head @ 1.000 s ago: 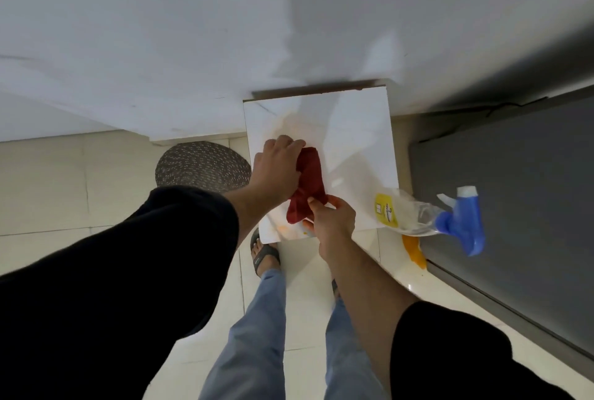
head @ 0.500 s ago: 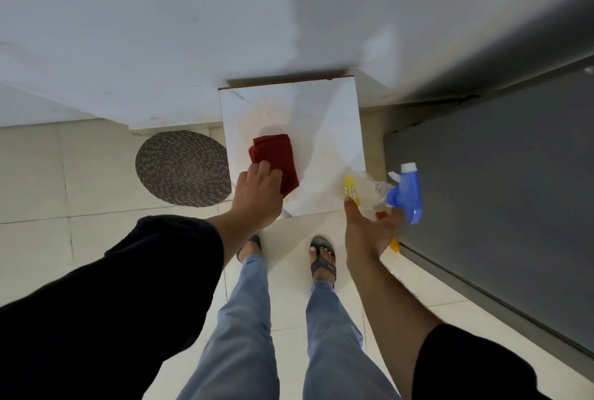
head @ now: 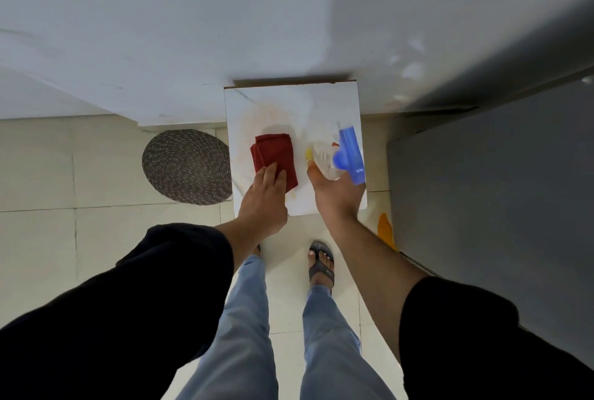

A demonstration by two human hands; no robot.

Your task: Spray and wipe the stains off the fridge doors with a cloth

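I'd want a firm hold on the spray bottle (head: 345, 155) and the red cloth (head: 273, 155) bunched up before turning to the fridge door (head: 482, 190), right of my right hand (head: 337, 197). That hand is wrapped round the spray bottle. My left hand (head: 263, 203) lies flat beside it, fingers straight on the red cloth.

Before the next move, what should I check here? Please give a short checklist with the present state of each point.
1. Spray bottle held in the right hand: ok.
2. Red cloth gripped by the left hand: not ok, the hand only rests flat on it.
3. Bottle aimed at the grey fridge door: cannot tell.
4. Orange stain near the door's lower edge in sight: ok.
5. Liquid left in the bottle: cannot tell.
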